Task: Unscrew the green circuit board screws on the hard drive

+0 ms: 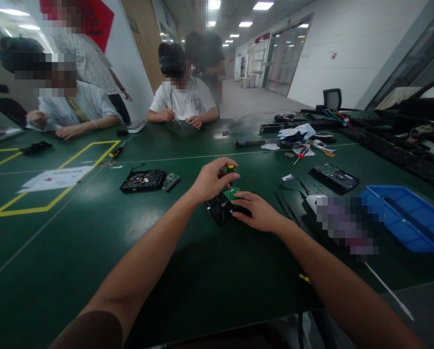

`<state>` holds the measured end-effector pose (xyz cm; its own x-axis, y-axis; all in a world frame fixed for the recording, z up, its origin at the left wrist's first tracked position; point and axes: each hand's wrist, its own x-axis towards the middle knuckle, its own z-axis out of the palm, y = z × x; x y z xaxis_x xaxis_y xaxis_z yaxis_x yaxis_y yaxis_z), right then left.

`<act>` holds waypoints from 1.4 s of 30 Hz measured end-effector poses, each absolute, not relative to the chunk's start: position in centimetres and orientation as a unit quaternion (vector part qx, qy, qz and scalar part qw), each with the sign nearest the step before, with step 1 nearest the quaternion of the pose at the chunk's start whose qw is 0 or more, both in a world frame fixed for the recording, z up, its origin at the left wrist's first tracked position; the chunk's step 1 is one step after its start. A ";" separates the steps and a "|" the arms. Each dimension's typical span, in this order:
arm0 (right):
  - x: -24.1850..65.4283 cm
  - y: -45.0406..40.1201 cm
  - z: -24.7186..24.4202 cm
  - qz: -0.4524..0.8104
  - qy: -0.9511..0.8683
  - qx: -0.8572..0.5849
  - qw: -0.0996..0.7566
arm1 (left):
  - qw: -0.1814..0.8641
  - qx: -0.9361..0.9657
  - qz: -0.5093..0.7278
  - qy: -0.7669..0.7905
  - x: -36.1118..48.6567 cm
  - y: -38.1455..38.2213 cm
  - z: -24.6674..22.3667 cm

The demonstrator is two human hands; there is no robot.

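Observation:
My left hand is closed round the yellow and black handle of a screwdriver, which stands upright. Its tip points down at the green circuit board on a black hard drive. The drive lies on the green table in front of me, partly hidden by both hands. My right hand grips the drive's right side, with fingers resting at the edge of the board. Whether the screwdriver tip sits in a screw is too small to tell.
Left lie an opened hard drive and a loose circuit board. Right are another hard drive, a blue tray, a cabled device, a red screwdriver and gloves. A co-worker sits opposite; others are at left.

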<state>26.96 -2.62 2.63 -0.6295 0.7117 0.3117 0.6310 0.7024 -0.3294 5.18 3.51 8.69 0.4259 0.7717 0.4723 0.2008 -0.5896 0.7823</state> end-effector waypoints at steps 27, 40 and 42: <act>26.9 -2.5 2.5 0.104 -0.895 -0.379 0.213 | 0.383 0.780 0.411 0.275 4.8 4.1 8.4; 26.9 -2.7 2.8 0.111 -0.890 -0.384 0.219 | 0.378 0.769 0.416 0.305 4.9 3.5 9.0; 26.8 -2.7 2.7 0.108 -0.891 -0.382 0.220 | 0.379 0.773 0.413 0.299 4.8 3.4 9.1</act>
<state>26.83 -2.70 2.69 -0.6109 0.7288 0.3094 0.6338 0.6843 -0.3606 4.75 3.41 9.14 0.4807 0.7747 0.4108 0.1496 -0.5341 0.8321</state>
